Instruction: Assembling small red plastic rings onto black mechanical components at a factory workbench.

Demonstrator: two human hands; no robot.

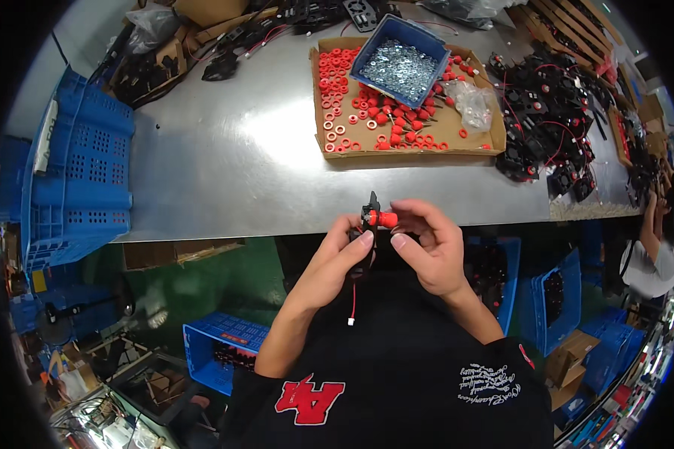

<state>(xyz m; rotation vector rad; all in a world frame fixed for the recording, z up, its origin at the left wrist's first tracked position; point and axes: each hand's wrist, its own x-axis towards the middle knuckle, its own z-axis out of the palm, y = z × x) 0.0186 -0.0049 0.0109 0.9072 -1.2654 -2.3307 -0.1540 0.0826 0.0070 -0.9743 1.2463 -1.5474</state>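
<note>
Close to the table's front edge, my left hand (pixel 335 263) grips a black plastic part (pixel 368 212), its thumb and fingers closed on it. A red knob (pixel 387 219) sticks out from that part's right side. From below it dangles a thin red wire (pixel 353 299) with a small white connector. My right hand (pixel 436 251) is just right of the knob, thumb and index finger apart, with nothing visible between them. Farther back lies a shallow cardboard tray (pixel 419 159) with several red rings and red knobs. A blue bin (pixel 365 52) of small metal pieces rests in it.
A large blue crate (pixel 90 172) stands on the left of the metal table (pixel 225 179). Black wired assemblies (pixel 547 112) are heaped at the right. Blue crates (pixel 221 352) sit on the green floor below. Another person (pixel 648 258) is at the far right.
</note>
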